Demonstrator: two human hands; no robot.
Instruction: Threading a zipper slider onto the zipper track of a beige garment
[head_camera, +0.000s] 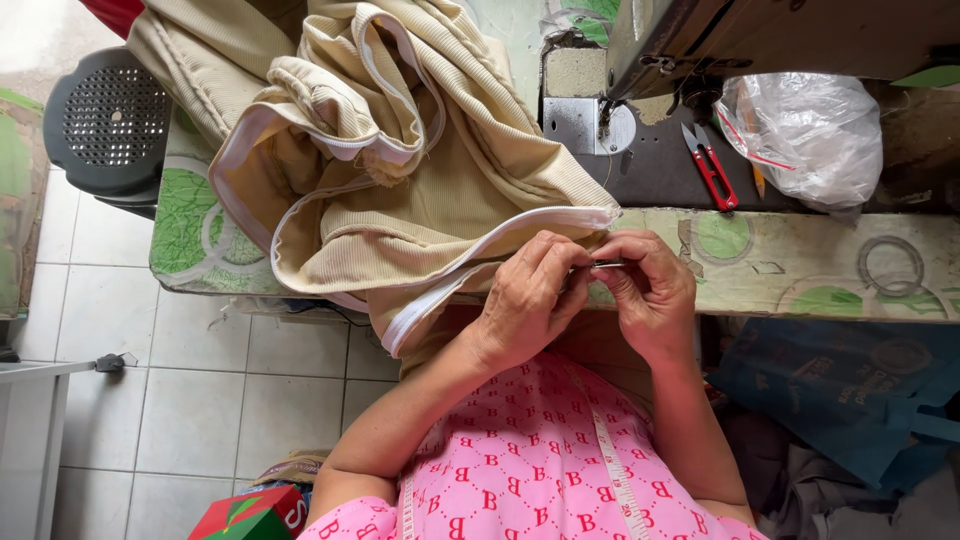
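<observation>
Both hands (590, 290) pinch a zipper end (606, 264) on beige fabric (420, 190).

A sewing table (800, 262) with a worn green-and-cream patterned top runs across the scene. A large heap of beige ribbed fabric (400, 160) with white piping covers its left half and spills over the near edge. On the far right stands a sewing machine (720, 35). On its dark base lie red-handled thread snips (712, 168), with a crumpled clear plastic bag (805, 135) just right of them.
</observation>
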